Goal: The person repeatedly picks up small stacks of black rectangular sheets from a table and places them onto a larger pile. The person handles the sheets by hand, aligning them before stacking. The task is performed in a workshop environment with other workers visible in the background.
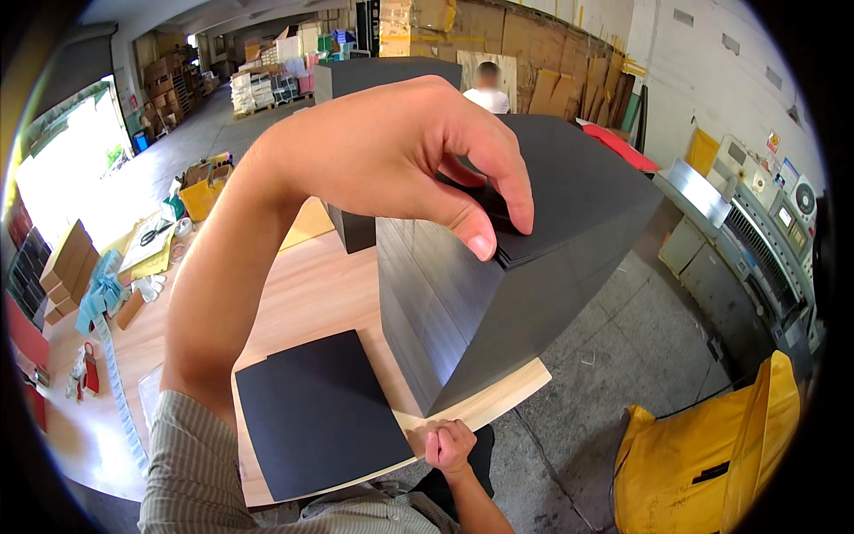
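A tall stack of black card sheets (569,178) stands at the table's right side. My left hand (400,147) reaches over its near corner, the thumb at the front edge and the fingers bent onto the top. A few top sheets at that corner lie between them, slightly uneven. Below and to the left, a low pile of black sheets (320,414) lies flat on the table. My right hand (447,445) is curled into a loose fist by the table's near edge, beside that pile's lower right corner. Nothing shows in it.
The wooden table (294,294) also bears another black stack (382,76) behind, scissors (156,233) and a yellow bin (205,189) at left. A yellow-covered object (703,454) stands at lower right, a grey machine (756,240) beyond. A person (487,89) is in the background.
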Demonstrator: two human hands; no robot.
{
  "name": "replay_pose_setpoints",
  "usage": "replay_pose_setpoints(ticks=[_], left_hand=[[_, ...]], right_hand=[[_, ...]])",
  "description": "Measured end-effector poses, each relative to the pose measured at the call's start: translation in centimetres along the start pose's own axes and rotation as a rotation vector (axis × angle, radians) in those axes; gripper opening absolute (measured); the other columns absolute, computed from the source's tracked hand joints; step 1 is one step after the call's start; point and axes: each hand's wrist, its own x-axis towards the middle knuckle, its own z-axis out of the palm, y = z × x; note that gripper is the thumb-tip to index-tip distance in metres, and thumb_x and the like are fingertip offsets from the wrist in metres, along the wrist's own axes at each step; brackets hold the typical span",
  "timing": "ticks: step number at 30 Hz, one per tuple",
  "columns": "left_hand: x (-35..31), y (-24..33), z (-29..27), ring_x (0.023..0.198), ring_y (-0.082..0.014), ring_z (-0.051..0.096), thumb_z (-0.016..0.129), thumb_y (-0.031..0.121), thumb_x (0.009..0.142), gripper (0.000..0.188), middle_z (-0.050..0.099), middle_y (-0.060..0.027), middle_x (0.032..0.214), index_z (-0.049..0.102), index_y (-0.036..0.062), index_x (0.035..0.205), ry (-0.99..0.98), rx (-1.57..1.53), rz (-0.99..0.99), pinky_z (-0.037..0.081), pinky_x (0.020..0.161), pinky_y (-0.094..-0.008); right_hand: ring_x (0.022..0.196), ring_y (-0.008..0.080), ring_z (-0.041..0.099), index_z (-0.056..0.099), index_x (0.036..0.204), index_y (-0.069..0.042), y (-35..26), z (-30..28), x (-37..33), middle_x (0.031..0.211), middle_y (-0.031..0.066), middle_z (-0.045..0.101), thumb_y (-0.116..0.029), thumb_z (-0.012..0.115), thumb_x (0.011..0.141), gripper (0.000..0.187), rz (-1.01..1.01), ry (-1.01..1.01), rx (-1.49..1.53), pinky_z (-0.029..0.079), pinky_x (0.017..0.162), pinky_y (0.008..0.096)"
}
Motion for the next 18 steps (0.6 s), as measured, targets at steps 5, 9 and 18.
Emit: replay_pose_setpoints(ticks=[5,9,18], left_hand=[[0.19,0.0,-0.05,0.101,-0.0259,0.073,0.087,0.015,0.08,0.028,0.077,-0.0113,0.101,0.079,0.0019,0.103,-0.003,0.012,0.008,0.058,0.087,-0.0354],[0.22,-0.05,-0.13,0.1,-0.0249,0.073,0.088,0.015,0.079,0.03,0.076,-0.0116,0.102,0.078,0.0012,0.104,-0.006,-0.006,-0.001,0.057,0.087,-0.0342],[-0.39,-0.54,0.36,0.099,-0.0185,0.071,0.083,0.015,0.087,0.029,0.073,-0.0105,0.108,0.075,-0.0006,0.11,0.026,-0.198,-0.054,0.057,0.085,-0.0309]], right_hand=[[0.055,0.0282,0.056,0.059,0.066,-0.004,-0.44,-0.23,0.71,0.072,0.0108,0.065,-0.007,0.062,0.076,0.012,-0.007,0.012,0.02,0.046,0.049,0.0366],[0.057,0.0266,0.057,0.06,0.067,-0.007,-0.09,0.06,0.19,0.073,0.0077,0.065,-0.011,0.065,0.077,0.012,-0.005,0.009,0.014,0.047,0.05,0.0362],[0.056,0.0275,0.057,0.061,0.068,-0.006,0.03,0.1,0.11,0.073,0.0094,0.065,-0.01,0.065,0.077,0.011,-0.013,-0.004,0.018,0.046,0.05,0.0365]])
